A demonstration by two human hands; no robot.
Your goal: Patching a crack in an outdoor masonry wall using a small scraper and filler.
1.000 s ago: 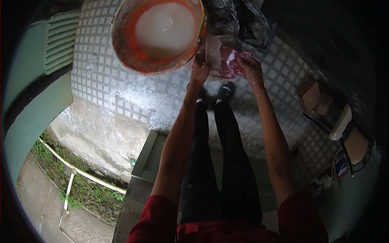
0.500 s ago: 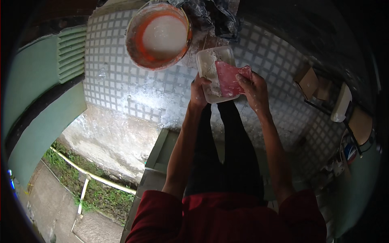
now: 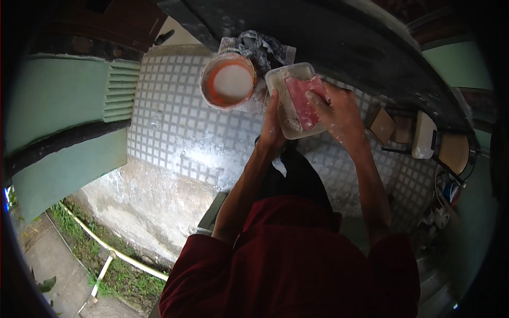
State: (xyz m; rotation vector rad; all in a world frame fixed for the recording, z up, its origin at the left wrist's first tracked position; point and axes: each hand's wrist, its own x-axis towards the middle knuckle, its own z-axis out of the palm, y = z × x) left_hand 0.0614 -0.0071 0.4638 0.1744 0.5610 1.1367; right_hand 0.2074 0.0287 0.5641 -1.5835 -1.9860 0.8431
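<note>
Turned since earlier, the smeared red scraper (image 3: 303, 100) is gripped by the right hand (image 3: 339, 114), handle mostly covered; the tub (image 3: 297, 134) is held by the left hand (image 3: 273, 129), fingers hidden.

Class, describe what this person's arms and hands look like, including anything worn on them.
Dark red short sleeves cover the upper arms; the forearms are bare. Neither the left hand nor the right hand wears a glove. Pale flecks mark the right one.

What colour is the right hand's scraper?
The scraper is pinkish red, clearest in the head view.
</note>
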